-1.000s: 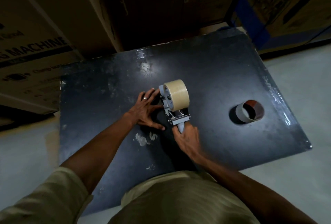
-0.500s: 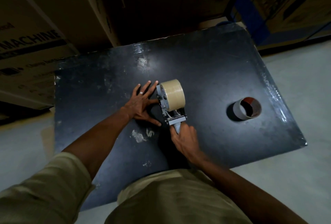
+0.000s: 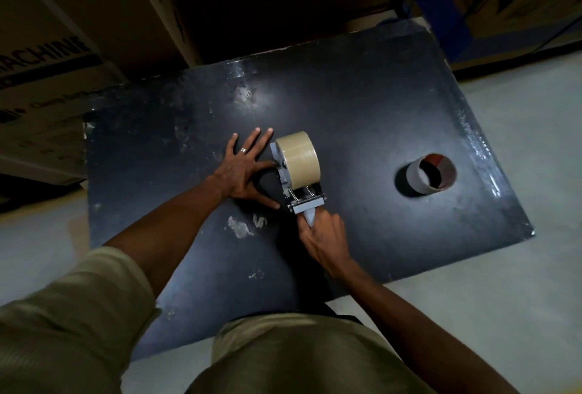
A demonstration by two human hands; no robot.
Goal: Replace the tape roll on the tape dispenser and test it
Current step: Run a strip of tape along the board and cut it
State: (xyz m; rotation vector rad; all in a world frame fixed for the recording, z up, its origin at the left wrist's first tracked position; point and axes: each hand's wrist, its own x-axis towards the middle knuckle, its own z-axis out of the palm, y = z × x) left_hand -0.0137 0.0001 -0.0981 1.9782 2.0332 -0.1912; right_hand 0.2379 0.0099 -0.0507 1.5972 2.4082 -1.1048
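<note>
Seen from above on a scuffed black tabletop (image 3: 362,104): grey metal tape dispenser (image 3: 294,187) loaded with a full beige tape roll (image 3: 300,157), handle gripped in curled right hand (image 3: 324,233). Left hand (image 3: 244,170) flat, fingers spread, beside dispenser. Empty grey cardboard core (image 3: 430,174) well apart, right.

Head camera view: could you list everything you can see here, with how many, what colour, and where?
table: one, black, scuffed, centre of view
tape dispenser: one, grey metal, mid-table
tape roll: one, tan, mounted on the dispenser
empty core: one, grey with reddish inside, on the table's right part
cardboard boxes: several, brown, behind and to the left of the table
floor: pale grey, around the table
left hand: fingers spread flat on the table beside the dispenser, ring on one finger
right hand: grips the dispenser's handle
sleeve: olive, lower left
</note>
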